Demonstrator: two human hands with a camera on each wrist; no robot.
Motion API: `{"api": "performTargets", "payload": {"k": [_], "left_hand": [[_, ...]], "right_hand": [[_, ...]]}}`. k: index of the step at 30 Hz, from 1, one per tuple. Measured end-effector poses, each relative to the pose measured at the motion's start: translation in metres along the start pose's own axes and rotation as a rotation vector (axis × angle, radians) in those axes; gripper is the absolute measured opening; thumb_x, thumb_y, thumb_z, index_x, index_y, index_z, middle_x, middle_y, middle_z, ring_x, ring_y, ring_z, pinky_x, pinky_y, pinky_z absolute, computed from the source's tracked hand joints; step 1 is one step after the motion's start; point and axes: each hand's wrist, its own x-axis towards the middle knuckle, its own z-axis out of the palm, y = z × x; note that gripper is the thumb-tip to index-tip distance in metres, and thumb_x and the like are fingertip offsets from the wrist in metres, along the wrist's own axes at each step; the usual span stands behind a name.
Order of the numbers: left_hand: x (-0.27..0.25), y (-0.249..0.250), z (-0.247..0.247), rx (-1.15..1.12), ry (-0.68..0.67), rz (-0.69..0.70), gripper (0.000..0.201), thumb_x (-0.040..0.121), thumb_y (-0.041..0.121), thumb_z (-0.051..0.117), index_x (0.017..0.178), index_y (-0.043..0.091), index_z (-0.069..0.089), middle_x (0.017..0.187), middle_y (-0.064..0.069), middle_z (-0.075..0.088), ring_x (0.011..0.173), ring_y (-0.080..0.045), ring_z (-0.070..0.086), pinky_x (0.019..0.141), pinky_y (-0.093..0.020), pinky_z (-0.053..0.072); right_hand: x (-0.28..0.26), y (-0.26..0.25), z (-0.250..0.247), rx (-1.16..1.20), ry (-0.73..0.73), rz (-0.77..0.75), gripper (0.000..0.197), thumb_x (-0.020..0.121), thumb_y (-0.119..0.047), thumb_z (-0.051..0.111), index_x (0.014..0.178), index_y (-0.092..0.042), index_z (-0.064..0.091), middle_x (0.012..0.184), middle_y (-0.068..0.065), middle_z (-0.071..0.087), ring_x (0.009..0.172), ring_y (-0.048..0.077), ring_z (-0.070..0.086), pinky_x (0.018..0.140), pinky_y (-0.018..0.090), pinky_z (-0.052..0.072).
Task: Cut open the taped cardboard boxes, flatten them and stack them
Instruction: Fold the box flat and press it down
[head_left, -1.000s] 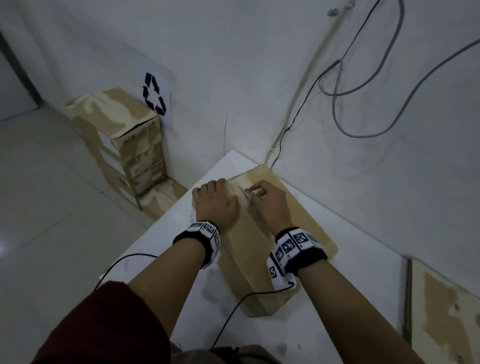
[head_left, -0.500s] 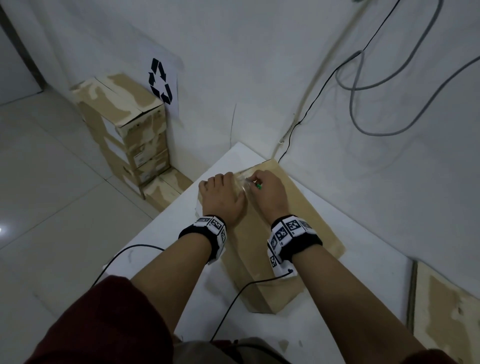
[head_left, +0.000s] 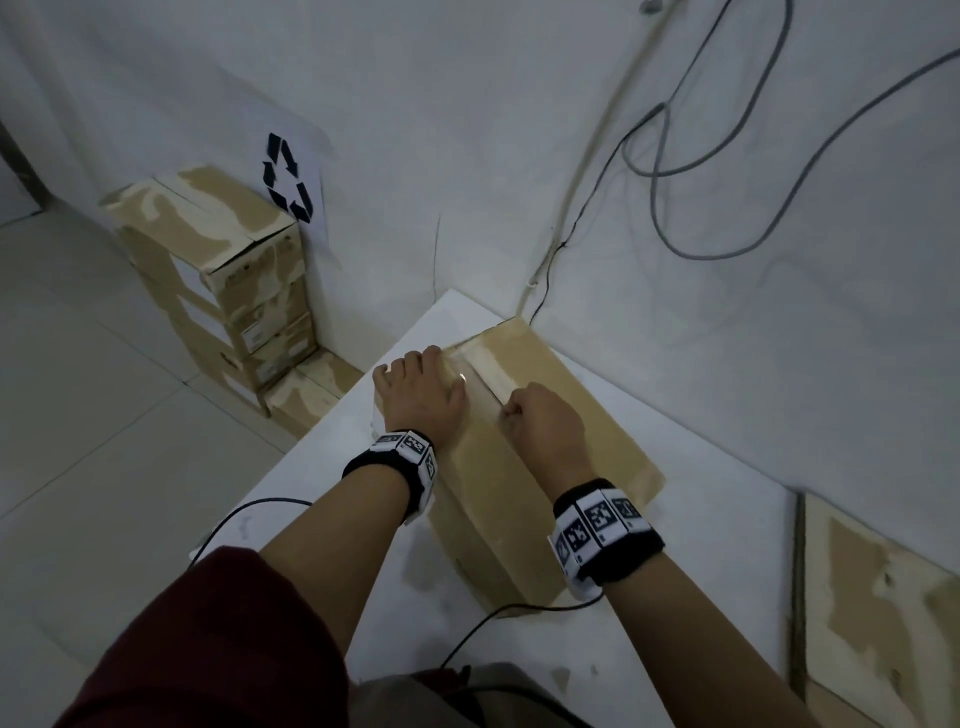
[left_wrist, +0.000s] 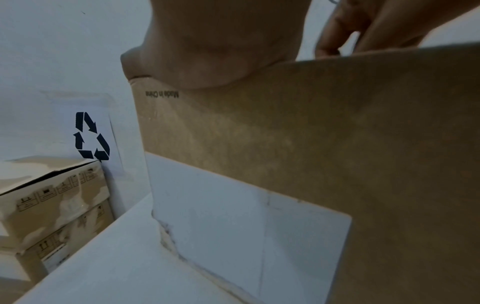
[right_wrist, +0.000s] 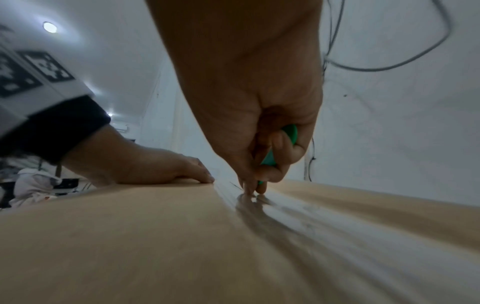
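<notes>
Lengthwise, the taped seam of the cardboard box at the table's far corner runs toward the person, the right hand pinching a green cutter on it, the left hand pressing flat just beside.

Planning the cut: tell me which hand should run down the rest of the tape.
Right. The right hand already grips the green cutter, its tip on the tape. The left hand lies flat on the box, steadying it.
</notes>
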Motion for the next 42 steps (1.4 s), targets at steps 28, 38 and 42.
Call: {"api": "performTargets", "payload": {"k": [28, 38, 42], "left_hand": [[-0.049, 0.047, 0.008, -0.082, -0.152, 0.707, 0.030, 0.093, 0.027, 0.049, 0.120, 0.020, 0.058, 0.129, -0.001, 0.052, 0.123, -0.021, 0.045, 0.103, -0.039, 0.015], [-0.092, 0.077, 0.030, -0.151, -0.229, 1.154, 0.027, 0.092, 0.033, 0.039, 0.096, 0.015, 0.058, 0.092, -0.001, 0.055, 0.080, -0.020, 0.048, 0.073, -0.033, 0.037], [-0.092, 0.077, 0.033, -0.173, -0.236, 1.138, 0.028, 0.092, 0.035, 0.039, 0.096, 0.016, 0.058, 0.093, 0.000, 0.053, 0.082, -0.019, 0.046, 0.075, -0.032, 0.033]], "right_hand": [[-0.162, 0.077, -0.020, 0.085, 0.109, 0.315, 0.017, 0.094, -0.009, 0.056, 0.093, -0.018, 0.070, 0.098, -0.006, 0.064, 0.089, 0.019, 0.063, 0.066, 0.029, 0.044], [-0.168, 0.079, -0.011, 0.250, 0.188, 0.420, 0.015, 0.094, -0.013, 0.059, 0.095, -0.023, 0.070, 0.103, -0.011, 0.068, 0.097, 0.015, 0.063, 0.069, 0.025, 0.040], [-0.166, 0.081, -0.007, 0.274, 0.199, 0.452, 0.017, 0.092, -0.012, 0.060, 0.092, -0.026, 0.069, 0.100, -0.013, 0.067, 0.095, 0.014, 0.063, 0.070, 0.026, 0.044]]}}
